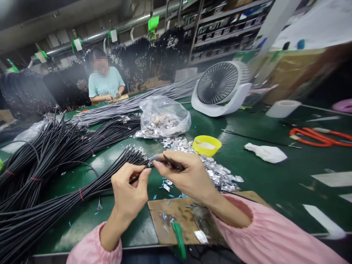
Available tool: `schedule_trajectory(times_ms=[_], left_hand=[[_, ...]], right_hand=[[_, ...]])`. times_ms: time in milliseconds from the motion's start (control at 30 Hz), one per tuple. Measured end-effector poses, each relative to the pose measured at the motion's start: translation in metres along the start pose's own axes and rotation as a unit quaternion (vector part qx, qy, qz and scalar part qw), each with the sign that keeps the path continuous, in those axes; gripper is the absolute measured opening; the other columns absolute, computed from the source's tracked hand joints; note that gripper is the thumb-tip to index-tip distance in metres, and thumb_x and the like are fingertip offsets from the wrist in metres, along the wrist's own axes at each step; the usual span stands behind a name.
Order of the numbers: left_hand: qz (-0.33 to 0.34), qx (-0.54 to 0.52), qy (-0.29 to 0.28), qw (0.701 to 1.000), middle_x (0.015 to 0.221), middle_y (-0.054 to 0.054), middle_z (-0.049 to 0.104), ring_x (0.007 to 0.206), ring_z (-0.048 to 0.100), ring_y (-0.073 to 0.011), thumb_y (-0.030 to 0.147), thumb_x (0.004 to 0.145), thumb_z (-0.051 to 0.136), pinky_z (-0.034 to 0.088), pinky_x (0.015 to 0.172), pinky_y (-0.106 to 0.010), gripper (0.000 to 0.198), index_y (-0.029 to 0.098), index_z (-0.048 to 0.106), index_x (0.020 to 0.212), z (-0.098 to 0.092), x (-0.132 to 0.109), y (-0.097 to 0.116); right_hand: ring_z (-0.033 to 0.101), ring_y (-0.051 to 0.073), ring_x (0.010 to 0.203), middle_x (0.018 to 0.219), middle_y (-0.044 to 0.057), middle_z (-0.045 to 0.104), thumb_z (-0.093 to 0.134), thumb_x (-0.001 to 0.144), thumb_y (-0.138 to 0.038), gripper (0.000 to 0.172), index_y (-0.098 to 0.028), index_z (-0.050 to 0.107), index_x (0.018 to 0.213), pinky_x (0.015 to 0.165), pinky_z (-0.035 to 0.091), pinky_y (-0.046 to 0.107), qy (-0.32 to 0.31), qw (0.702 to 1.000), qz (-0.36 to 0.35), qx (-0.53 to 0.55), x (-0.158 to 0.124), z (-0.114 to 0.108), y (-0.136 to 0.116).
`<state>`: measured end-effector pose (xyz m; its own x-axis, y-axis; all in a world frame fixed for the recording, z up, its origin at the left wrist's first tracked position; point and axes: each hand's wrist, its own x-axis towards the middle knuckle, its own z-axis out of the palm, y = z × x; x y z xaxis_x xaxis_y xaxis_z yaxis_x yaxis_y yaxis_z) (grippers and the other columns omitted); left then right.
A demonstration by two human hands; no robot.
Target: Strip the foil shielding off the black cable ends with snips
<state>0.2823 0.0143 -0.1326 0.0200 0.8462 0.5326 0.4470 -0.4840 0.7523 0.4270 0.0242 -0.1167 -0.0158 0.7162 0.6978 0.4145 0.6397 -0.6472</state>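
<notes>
Betw. both hands (129,190) (189,176): blk cable end (149,165)

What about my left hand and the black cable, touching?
Touching. Head view shows the left hand pinching the black cable between thumb and fingertip; the right hand holds a dark tool.

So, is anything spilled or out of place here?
Yes: silver foil scraps lie loose across the table, outside the clear bag and yellow bowl. Tiny blue snippets litter the brown board near the left hand pinching a black cable and the right hand's dark tool.
</notes>
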Motion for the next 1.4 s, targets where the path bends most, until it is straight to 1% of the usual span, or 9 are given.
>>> schedule_trajectory(times_ms=[100,267,367,533,633,1033,1267,1333,1400], left_hand=[[-0.004,0.009,-0.002,1.000,0.063,-0.003,0.064,0.055,0.058,-0.0125,0.031,0.082,0.057,0.044,0.049,-0.022,0.020,0.015,0.064,0.073,0.001,0.000,0.000],[-0.033,-0.014,-0.019,0.999,0.060,-0.002,0.065,0.051,0.058,-0.0120,0.034,0.083,0.055,0.043,0.047,-0.021,0.025,0.015,0.065,0.070,0.000,0.002,0.002],[-0.046,-0.030,-0.024,0.998,0.060,-0.003,0.066,0.052,0.059,-0.0125,0.035,0.084,0.055,0.044,0.047,-0.021,0.026,0.015,0.065,0.070,0.000,0.003,0.002],[-0.042,-0.022,-0.005,0.999,0.058,-0.001,0.063,0.050,0.056,-0.0109,0.033,0.082,0.057,0.041,0.045,-0.020,0.023,0.015,0.064,0.068,-0.001,0.004,0.003],[-0.039,-0.018,-0.005,0.999,0.058,-0.001,0.063,0.050,0.056,-0.0109,0.032,0.082,0.057,0.041,0.045,-0.020,0.023,0.015,0.064,0.068,-0.001,0.004,0.004],[-0.009,0.010,-0.013,1.000,0.059,-0.001,0.063,0.051,0.057,-0.0114,0.032,0.083,0.056,0.042,0.048,-0.021,0.022,0.015,0.065,0.071,-0.001,0.002,0.004],[0.039,0.036,-0.010,0.999,0.067,-0.001,0.062,0.060,0.058,-0.0116,0.026,0.083,0.056,0.042,0.053,-0.021,0.015,0.017,0.064,0.074,0.001,0.001,0.001],[0.050,0.044,-0.030,0.997,0.068,0.000,0.061,0.062,0.057,-0.0114,0.025,0.085,0.054,0.041,0.054,-0.021,0.015,0.017,0.063,0.076,0.001,0.002,0.001],[0.062,0.052,-0.053,0.995,0.071,0.000,0.060,0.064,0.055,-0.0112,0.023,0.086,0.052,0.040,0.057,-0.021,0.015,0.017,0.063,0.077,0.001,0.003,0.001]], right_hand=[[0.053,0.011,0.048,0.059,0.001,0.061,0.057,0.077,-0.015,0.009,-0.018,0.063,0.071,0.045,0.043,0.023,0.020,0.999,-0.011,-0.032,-0.003,0.001,0.001],[0.059,0.012,0.056,0.066,0.004,0.065,0.059,0.078,-0.009,0.011,-0.018,0.064,0.081,0.052,0.048,0.023,0.063,0.986,-0.141,-0.064,-0.008,0.001,0.004],[0.059,0.012,0.057,0.069,0.004,0.066,0.060,0.078,-0.007,0.013,-0.018,0.064,0.082,0.051,0.048,0.022,0.048,0.982,-0.179,-0.036,-0.009,0.000,0.003],[0.057,0.012,0.052,0.062,0.003,0.064,0.060,0.078,-0.013,0.008,-0.018,0.066,0.076,0.050,0.048,0.024,0.073,0.994,-0.077,-0.024,-0.006,-0.001,-0.003],[0.057,0.012,0.052,0.062,0.003,0.065,0.059,0.077,-0.015,0.009,-0.018,0.067,0.075,0.050,0.047,0.025,0.050,0.998,-0.036,-0.021,-0.004,0.000,-0.003],[0.056,0.012,0.052,0.062,0.003,0.062,0.057,0.078,-0.014,0.009,-0.016,0.066,0.077,0.048,0.043,0.023,0.034,0.997,-0.064,-0.030,-0.008,0.001,0.004],[0.043,0.010,0.046,0.052,-0.002,0.048,0.048,0.075,-0.025,0.014,-0.018,0.052,0.064,0.042,0.034,0.022,-0.028,0.991,0.118,0.055,-0.001,0.003,0.000],[0.038,0.010,0.044,0.049,-0.003,0.042,0.047,0.071,-0.029,0.015,-0.019,0.048,0.060,0.040,0.030,0.022,-0.051,0.978,0.171,0.107,0.001,0.003,-0.001],[0.029,0.007,0.039,0.047,-0.006,0.036,0.046,0.065,-0.031,0.013,-0.019,0.046,0.059,0.036,0.023,0.020,-0.087,0.944,0.252,0.195,0.004,0.002,0.000]])
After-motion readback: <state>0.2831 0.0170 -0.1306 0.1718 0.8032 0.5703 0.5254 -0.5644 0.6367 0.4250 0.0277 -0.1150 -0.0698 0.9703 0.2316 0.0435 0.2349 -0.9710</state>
